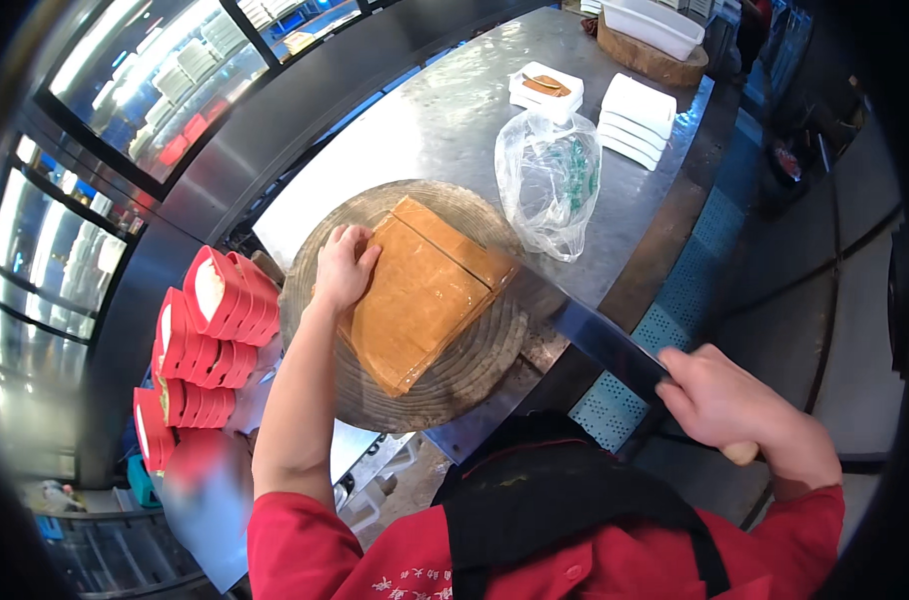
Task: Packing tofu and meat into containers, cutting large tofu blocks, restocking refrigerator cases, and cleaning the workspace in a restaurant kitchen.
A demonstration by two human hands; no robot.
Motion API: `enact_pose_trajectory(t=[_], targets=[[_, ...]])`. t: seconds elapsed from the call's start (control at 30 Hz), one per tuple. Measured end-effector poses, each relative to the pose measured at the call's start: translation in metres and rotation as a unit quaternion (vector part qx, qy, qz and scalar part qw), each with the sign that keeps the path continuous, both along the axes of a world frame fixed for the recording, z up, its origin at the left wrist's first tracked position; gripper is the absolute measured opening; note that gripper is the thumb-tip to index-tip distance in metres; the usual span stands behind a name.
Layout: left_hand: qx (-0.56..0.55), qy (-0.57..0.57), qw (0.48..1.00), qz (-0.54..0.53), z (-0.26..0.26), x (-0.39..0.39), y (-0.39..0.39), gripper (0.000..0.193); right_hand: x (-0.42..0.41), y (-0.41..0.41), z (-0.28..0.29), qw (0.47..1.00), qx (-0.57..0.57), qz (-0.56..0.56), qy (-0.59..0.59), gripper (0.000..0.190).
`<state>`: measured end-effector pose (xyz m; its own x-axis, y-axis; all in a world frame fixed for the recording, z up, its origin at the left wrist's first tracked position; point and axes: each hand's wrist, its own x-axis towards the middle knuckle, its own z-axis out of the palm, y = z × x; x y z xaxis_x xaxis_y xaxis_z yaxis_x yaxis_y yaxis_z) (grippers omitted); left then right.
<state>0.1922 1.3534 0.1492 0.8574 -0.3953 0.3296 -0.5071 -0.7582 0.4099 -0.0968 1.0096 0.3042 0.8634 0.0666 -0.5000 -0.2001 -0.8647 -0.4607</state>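
On a round wooden chopping block (469,375) lies a stack of thin brown food sheets (417,300), which look like tofu skin. A straight cut runs across the stack, parting a narrow strip (447,232) along its far edge. My left hand (346,262) rests on the stack's left side, fingers bent and holding it down. In my right hand (717,397) is a large cleaver (597,330), gripped by its light handle. Its blurred blade points to the strip's right end; whether it touches there I cannot tell.
Beside the block on the steel table (454,112) lies a clear plastic bag (548,184). Behind it are a white tray (546,86) with brown pieces and stacked white trays (638,120). Red containers (207,352) are piled at left. A white tub (653,30) sits on another wooden block (649,64).
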Motion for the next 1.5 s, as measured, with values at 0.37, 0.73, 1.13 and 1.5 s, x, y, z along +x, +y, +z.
enact_pose_trajectory(t=[0.37, 0.73, 1.13, 1.5], targets=[[-0.035, -0.013, 0.998, -0.044, -0.016, 0.002, 0.004, 0.031, 0.128, 0.107, -0.043, 0.991, 0.083, -0.051, -0.088, 0.016], [-0.056, 0.050, 0.995, -0.062, -0.015, 0.010, 0.008, 0.030, 0.145, 0.136, -0.045, 0.996, 0.055, -0.025, -0.058, 0.015], [-0.397, 0.174, 0.901, -0.022, -0.004, 0.045, 0.010, 0.016, 0.142, 0.135, -0.058, 0.993, 0.061, 0.049, -0.089, 0.015], [-0.513, 0.328, 0.785, -0.117, 0.014, 0.079, -0.024, 0.021, 0.154, 0.125, -0.063, 0.986, 0.118, 0.085, -0.087, 0.009]])
